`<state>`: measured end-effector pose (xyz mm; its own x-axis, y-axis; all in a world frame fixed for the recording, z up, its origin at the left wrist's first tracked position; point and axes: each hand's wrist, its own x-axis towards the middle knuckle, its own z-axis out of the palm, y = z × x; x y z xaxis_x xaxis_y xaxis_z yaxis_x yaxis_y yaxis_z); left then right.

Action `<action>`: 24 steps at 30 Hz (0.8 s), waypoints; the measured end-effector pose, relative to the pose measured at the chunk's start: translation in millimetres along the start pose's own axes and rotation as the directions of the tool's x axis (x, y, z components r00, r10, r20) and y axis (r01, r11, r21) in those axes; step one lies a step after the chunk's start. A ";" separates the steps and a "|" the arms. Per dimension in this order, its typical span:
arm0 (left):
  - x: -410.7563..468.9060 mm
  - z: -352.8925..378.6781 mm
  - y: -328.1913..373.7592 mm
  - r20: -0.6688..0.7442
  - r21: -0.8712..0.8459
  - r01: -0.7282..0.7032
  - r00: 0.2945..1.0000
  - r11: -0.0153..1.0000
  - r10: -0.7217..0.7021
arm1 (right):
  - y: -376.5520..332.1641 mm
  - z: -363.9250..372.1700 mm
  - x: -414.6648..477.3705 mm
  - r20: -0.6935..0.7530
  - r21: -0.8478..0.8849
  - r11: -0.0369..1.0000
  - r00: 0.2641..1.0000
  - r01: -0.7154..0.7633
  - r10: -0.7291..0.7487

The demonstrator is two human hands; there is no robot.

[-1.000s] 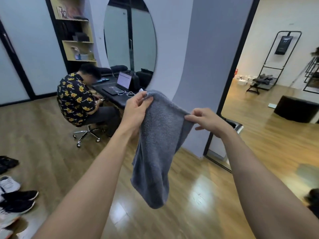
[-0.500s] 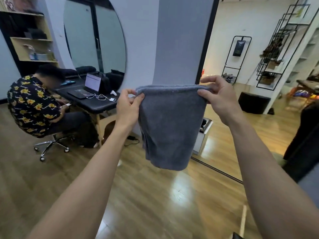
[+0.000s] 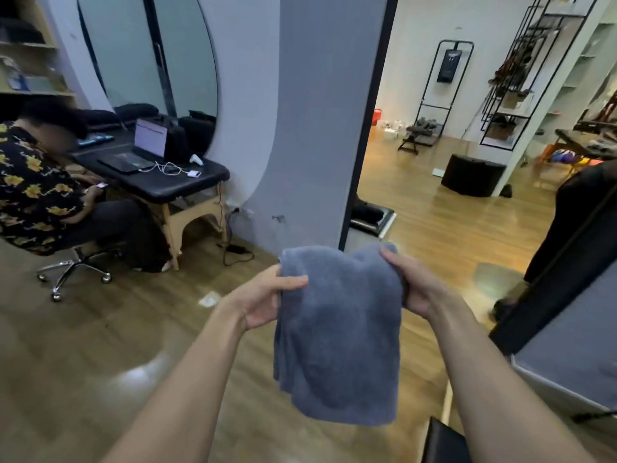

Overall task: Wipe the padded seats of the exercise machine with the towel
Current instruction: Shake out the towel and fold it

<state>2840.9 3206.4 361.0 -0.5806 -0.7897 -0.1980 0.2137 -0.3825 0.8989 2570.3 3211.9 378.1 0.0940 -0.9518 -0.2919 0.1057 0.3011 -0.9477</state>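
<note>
Head view: left hand (image 3: 263,295), right hand (image 3: 414,285) grip towel (image 3: 337,339); pillar (image 3: 317,128) ahead, seated person (image 3: 33,195) left

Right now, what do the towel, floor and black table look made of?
towel: soft terry cloth, matte grey-blue; fuzzy nap, limp folds.
floor: wood or laminate planks, glossy; seams and light glare.
black table: padded top, likely vinyl or leather, slight sheen; pale wooden legs.

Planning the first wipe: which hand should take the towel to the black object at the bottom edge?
Probably the right hand: the left hand grips the towel too, but the black object lies on the right.
</note>
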 end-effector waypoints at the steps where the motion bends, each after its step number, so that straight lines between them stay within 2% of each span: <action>1: 5.3 4.3 1.9 -0.036 -0.003 -0.021 0.999 1.000 0.021 | -2.7 -1.6 0.7 0.048 0.059 0.998 0.998 0.029 -0.032; 3: 16.9 11.2 6.2 -0.135 0.025 -0.063 0.989 0.998 0.066 | -6.3 -4.4 0.3 0.128 -0.053 0.998 0.991 0.033 -0.026; 5: 26.7 16.8 17.2 -0.202 0.051 -0.117 0.971 0.992 0.125 | -9.2 -8.2 1.5 0.135 -0.132 0.989 0.989 0.072 -0.054; 8: 40.9 20.2 41.0 -0.284 -0.004 -0.245 0.930 0.970 0.233 | -18.9 -13.4 7.5 0.083 -0.006 0.983 0.980 0.182 -0.181; 11: 42.9 20.8 55.5 -0.212 -0.048 -0.244 0.950 0.969 0.229 | -27.4 -13.6 14.3 0.098 -0.098 0.974 0.976 0.203 -0.194; 14: 45.2 12.3 58.3 -0.045 0.083 -0.167 0.984 0.982 0.171 | -44.3 -16.5 25.3 0.028 0.052 0.950 0.950 0.309 -0.311; 16: 53.9 7.9 62.6 -0.140 0.155 -0.178 0.970 0.972 0.200 | -56.6 -21.3 33.0 -0.012 0.072 0.924 0.927 0.374 -0.374; 18: 67.7 10.3 72.9 -0.332 0.194 -0.248 0.894 0.949 0.301 | -66.5 -27.3 42.0 -0.054 0.037 0.907 0.907 0.419 -0.417; 21: 94.1 22.2 86.5 -0.548 0.313 -0.342 0.697 0.886 0.462 | -78.3 -41.4 55.6 -0.093 0.017 0.875 0.872 0.483 -0.480; 22: 102.4 24.0 90.1 -0.561 0.373 -0.367 0.642 0.852 0.522 | -82.9 -48.0 58.9 -0.083 0.014 0.869 0.866 0.495 -0.493; 23: 109.2 26.3 93.8 -0.541 0.415 -0.395 0.618 0.820 0.571 | -87.8 -55.3 61.8 -0.055 0.009 0.864 0.863 0.503 -0.501; 24: 116.0 27.7 98.0 -0.492 0.441 -0.422 0.625 0.792 0.606 | -93.9 -62.8 64.0 -0.016 -0.001 0.864 0.864 0.503 -0.503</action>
<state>2772.7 3090.6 437.0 0.1533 -0.9613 0.2289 0.0678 0.2413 0.9681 2504.2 3119.0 440.4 0.0118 -0.9749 0.2222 0.1375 -0.2185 -0.9661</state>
